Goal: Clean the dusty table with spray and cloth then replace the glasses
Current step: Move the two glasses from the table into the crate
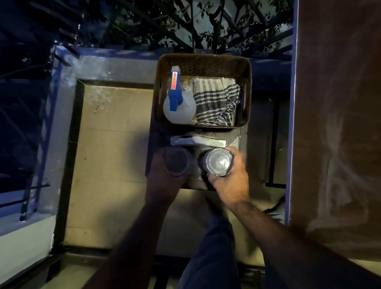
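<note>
Two glasses stand upright at centre frame on the small dark table (241,138), mouths up: the left glass (177,163) wrapped by the left hand (162,180), the right glass (218,162) by the right hand (230,180). Above, a basket (203,62) holds spray bottle (178,106) and checked cloth (215,101); the bottle's red label is unreadable

Dim night light falls on a tan tiled floor (108,155) edged by a dark border. A blue parapet (118,56) runs along the far side, with leafy branches (175,15) beyond. A brown wall (346,109) stands at right.
</note>
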A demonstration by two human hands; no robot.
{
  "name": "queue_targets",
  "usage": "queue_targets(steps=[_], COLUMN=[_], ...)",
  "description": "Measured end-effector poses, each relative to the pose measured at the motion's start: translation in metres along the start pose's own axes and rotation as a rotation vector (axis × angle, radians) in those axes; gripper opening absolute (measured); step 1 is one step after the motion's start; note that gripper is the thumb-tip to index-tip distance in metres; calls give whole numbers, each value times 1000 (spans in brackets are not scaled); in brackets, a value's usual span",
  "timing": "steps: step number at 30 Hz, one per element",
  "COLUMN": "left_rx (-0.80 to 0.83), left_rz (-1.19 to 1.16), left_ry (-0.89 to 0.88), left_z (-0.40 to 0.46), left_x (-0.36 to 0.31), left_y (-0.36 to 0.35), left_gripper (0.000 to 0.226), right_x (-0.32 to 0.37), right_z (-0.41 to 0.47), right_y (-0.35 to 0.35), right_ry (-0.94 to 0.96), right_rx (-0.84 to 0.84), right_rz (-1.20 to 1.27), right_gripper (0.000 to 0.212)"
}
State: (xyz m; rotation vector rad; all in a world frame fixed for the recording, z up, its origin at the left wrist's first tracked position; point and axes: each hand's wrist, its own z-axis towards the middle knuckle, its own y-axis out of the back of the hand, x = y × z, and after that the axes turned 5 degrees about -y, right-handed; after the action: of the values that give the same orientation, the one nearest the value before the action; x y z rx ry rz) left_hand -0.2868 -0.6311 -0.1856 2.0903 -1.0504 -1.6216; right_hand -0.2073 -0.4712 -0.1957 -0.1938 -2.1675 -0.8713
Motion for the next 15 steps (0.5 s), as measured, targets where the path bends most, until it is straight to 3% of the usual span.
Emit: queue_targets(steps=[7, 11, 15], left_rx=[78, 96, -8], left_rz=[27, 43, 81], left_ry=[33, -31, -160], left_z=[10, 11, 8], left_x=[4, 6, -5], left_y=[2, 1, 10], left_gripper=[87, 91, 106], right_x=[1, -4, 5], right_z=[6, 8, 0], right_y=[-2, -1, 12], right_ry=[-26, -21, 157], right_rx=[22, 65, 47], right_rz=[44, 31, -15], right_gripper=[81, 84, 92])
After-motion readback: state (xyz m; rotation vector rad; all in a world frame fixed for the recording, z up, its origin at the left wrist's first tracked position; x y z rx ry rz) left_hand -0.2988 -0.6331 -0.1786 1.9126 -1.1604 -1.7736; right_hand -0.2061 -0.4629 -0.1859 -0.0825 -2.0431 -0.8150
